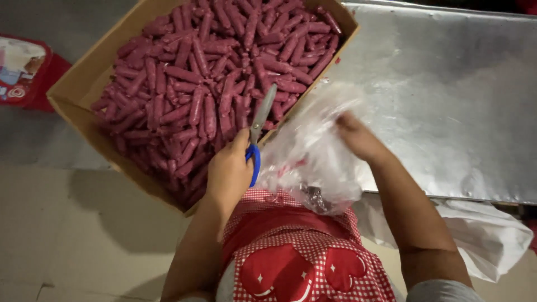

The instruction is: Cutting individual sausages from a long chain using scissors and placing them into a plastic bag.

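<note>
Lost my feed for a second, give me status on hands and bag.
Left hand gripping blue-handled scissors, blades up. Right hand inside clear plastic bag. Box of red sausages close behind.

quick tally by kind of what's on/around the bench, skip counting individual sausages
Open brown cardboard box of red sausages: 1
Blue-handled metal scissors, in the left hand: 1
Clear crumpled plastic bag, gripped by the right hand: 1
Shiny steel tabletop: 1
Red packet at far left: 1
Total: 5

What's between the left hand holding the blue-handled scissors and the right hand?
In the head view, a crumpled clear plastic bag fills the stretch between the left hand, which grips the blue-handled scissors, and the right hand, which touches the bag's far side.
</note>
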